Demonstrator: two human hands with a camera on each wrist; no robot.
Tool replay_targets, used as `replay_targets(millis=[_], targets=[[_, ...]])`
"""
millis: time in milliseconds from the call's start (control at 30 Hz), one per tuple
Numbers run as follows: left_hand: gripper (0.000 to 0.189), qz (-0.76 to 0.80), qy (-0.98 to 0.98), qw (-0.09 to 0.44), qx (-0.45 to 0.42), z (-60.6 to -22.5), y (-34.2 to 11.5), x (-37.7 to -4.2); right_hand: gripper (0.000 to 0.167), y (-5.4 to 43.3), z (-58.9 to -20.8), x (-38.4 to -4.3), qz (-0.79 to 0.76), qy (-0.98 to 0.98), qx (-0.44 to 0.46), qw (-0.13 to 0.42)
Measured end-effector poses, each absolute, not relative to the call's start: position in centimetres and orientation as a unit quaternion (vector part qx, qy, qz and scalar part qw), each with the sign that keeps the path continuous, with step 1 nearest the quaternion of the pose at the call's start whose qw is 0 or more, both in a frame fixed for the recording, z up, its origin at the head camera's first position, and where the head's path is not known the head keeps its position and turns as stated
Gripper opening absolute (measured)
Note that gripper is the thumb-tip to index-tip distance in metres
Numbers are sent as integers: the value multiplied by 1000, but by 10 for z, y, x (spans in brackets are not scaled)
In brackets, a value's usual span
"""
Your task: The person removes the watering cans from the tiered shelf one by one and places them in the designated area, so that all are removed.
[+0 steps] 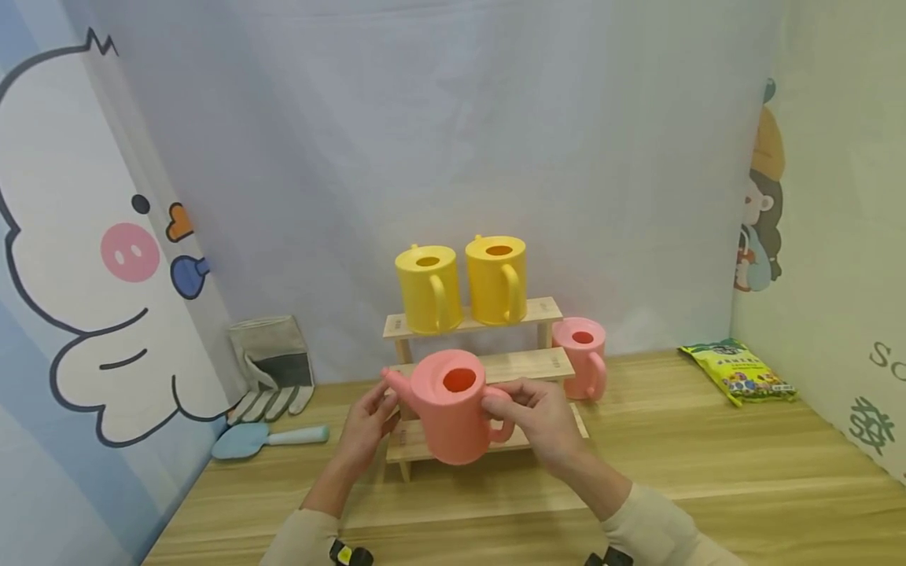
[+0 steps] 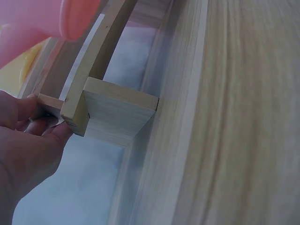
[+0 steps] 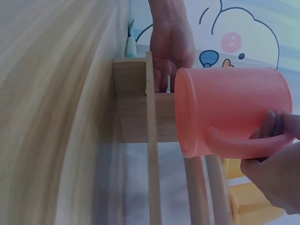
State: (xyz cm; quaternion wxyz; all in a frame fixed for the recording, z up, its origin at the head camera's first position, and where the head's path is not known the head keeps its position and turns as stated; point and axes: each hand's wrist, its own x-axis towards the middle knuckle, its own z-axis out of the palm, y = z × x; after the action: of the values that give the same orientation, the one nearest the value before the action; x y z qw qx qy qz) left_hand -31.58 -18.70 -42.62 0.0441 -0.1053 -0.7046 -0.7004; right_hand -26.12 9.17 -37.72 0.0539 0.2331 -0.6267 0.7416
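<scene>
A pink watering can (image 1: 449, 424) is held up in front of a stepped wooden stand (image 1: 531, 364). My right hand (image 1: 548, 420) grips its handle, with the spout pointing left. At the stand's left end, my left hand (image 1: 364, 428) holds the wooden side with its fingertips, as the left wrist view shows at the step's end (image 2: 77, 115). Two yellow watering cans (image 1: 423, 295) stand upright side by side on the top step. Part of the lower steps is hidden behind the raised pink can.
Another pink watering can (image 1: 582, 365) stands on the table just right of the stand. Leftward lie a light blue trowel (image 1: 244, 442) and grey-white gloves (image 1: 272, 362) against the backdrop. A yellow-green printed packet (image 1: 739, 369) lies at the right rear.
</scene>
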Motion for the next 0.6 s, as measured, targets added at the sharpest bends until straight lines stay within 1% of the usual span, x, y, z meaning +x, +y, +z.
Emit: replay_targets(millis=[100,300,500,600], targets=[[48,-701,-704,44,-103,-426,-187,-316,25,96,-371,-260,742,-626,233,61],[48,-705,-698,36,-120,-428,-189,-317,24,110,-356,-260,737,-623,243,99],[49,-707,-696,32,-124,-428,-190,-317,13,131,-337,-260,766,-572,269,116],[49,-708,-695,30,-124,-429,-190,-318,13,142,-328,-259,779,-553,267,129]])
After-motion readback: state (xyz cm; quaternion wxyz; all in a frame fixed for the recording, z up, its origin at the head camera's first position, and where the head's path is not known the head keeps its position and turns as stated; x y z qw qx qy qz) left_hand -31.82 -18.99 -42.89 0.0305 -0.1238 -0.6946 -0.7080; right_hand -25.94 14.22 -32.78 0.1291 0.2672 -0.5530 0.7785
